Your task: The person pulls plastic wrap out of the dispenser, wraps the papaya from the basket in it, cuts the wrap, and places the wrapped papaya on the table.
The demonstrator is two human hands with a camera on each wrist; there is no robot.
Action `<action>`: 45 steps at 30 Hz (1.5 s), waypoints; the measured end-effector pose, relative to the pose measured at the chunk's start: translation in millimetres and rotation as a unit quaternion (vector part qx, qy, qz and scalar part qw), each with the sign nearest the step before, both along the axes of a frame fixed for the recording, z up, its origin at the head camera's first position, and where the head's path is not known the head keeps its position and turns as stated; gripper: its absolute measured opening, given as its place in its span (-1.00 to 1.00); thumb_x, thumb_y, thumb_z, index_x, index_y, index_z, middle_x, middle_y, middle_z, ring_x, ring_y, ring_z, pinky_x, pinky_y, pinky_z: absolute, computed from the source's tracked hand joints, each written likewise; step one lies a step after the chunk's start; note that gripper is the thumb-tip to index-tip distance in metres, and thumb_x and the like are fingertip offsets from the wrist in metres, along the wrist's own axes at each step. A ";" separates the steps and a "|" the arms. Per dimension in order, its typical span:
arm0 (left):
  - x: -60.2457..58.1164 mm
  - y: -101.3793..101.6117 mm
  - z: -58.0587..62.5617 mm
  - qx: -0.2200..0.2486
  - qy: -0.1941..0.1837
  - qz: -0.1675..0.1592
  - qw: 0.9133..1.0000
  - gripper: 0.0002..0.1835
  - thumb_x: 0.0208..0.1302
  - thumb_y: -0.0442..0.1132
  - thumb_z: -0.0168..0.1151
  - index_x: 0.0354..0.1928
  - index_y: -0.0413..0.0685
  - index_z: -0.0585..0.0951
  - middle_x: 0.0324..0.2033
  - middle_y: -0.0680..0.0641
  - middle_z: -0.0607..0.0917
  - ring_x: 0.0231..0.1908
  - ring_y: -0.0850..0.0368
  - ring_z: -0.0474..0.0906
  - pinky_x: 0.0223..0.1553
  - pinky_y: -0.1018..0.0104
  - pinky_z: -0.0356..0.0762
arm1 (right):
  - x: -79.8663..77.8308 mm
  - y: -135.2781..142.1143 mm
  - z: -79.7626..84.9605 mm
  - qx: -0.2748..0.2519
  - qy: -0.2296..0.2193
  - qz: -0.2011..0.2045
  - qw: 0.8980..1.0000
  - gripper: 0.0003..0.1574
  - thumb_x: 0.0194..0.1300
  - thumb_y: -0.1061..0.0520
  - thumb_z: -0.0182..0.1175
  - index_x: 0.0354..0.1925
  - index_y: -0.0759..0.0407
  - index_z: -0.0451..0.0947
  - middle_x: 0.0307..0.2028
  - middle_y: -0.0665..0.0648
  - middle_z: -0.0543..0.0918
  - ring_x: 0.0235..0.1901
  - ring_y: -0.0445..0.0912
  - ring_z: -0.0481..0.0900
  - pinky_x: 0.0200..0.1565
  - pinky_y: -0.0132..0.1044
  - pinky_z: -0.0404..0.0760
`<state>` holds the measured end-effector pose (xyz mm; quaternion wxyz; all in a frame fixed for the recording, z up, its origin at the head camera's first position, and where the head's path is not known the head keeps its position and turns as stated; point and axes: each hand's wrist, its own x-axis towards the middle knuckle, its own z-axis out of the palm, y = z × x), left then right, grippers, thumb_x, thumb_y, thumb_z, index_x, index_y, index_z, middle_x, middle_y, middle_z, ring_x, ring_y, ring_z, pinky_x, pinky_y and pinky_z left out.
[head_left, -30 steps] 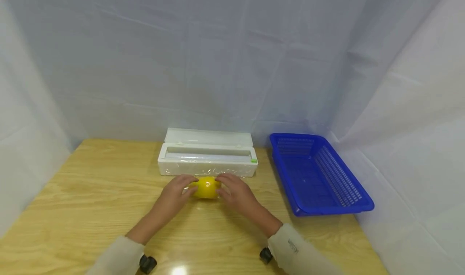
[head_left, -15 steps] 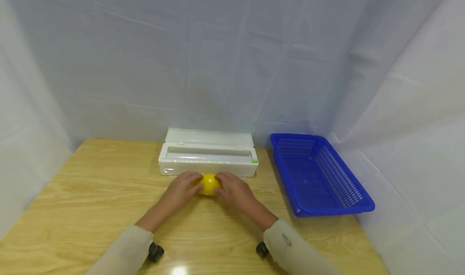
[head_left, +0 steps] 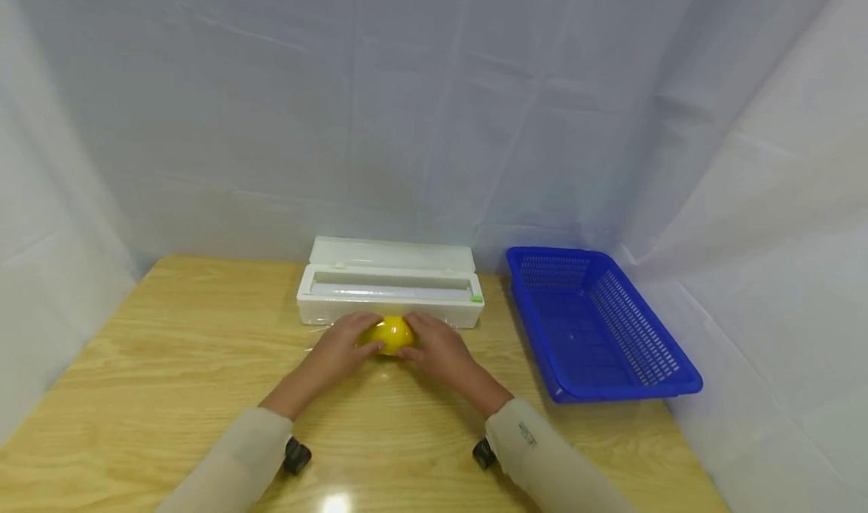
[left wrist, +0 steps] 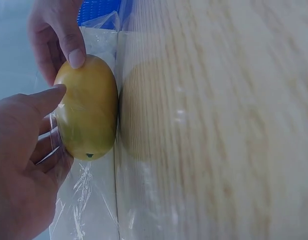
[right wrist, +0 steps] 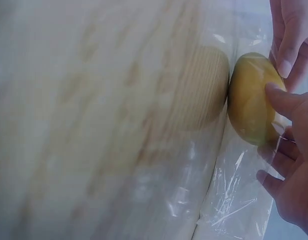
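Observation:
A glossy yellow oval fruit [head_left: 395, 334], greenish at its ends, lies on the table right in front of a white cling film dispenser [head_left: 391, 312]. Clear cling film [left wrist: 84, 200] covers the fruit and stretches out past it on both sides. From the left, my left hand [head_left: 344, 345] holds one end of the fruit, thumb on the near side and fingers over the far side. My right hand [head_left: 437, 347] holds the other end the same way. In the right wrist view, film bunches around the fingers [right wrist: 281, 162] beside the fruit.
The dispenser's lid [head_left: 393, 254] stands raised at the back, with a white roll [head_left: 389, 292] inside the box. To the right is a blue plastic basket [head_left: 556, 347] with slotted sides. White cloth [head_left: 407, 121] hangs behind the wooden table [head_left: 169, 362].
Both hands have moved a little away from the body, taking the fruit closer to the dispenser. The fingers have closed in on the fruit from both ends.

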<state>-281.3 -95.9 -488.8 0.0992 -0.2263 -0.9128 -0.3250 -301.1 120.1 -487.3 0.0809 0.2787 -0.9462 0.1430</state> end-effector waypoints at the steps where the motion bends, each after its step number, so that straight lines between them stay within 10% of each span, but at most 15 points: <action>1: -1.3 0.3 -0.7 -0.002 -0.002 -0.002 1.000 -0.48 0.25 -0.10 0.30 0.19 -0.15 0.50 0.17 -0.15 0.53 0.20 -0.13 0.39 0.26 -0.07 0.31 | -1.0 -0.2 -0.3 0.000 0.002 -0.001 1.000 -0.31 0.21 -0.21 0.27 0.21 0.01 0.37 0.12 -0.02 0.52 0.09 -0.12 0.49 0.14 -0.18 0.49; 19: -14.7 6.2 0.1 -0.010 0.003 -0.016 1.000 -0.42 0.13 -0.20 0.39 0.19 -0.23 0.48 0.17 -0.22 0.52 0.20 -0.17 0.39 0.27 -0.05 0.30 | -9.2 -1.4 3.9 0.063 0.006 -0.003 0.998 -0.19 0.31 -0.27 0.13 0.35 0.14 0.28 0.28 0.11 0.35 0.29 -0.01 0.27 0.35 -0.04 0.19; 45: -5.3 16.0 -2.9 0.001 0.052 0.009 0.999 -0.20 0.04 -0.26 0.45 0.31 -0.33 0.30 0.19 -0.36 0.44 0.21 -0.28 0.33 0.28 -0.14 0.25 | -5.2 -3.0 2.2 -0.019 -0.034 -0.024 0.999 -0.18 0.22 -0.12 0.22 0.34 0.15 0.24 0.29 0.13 0.36 0.30 0.05 0.25 0.36 -0.01 0.14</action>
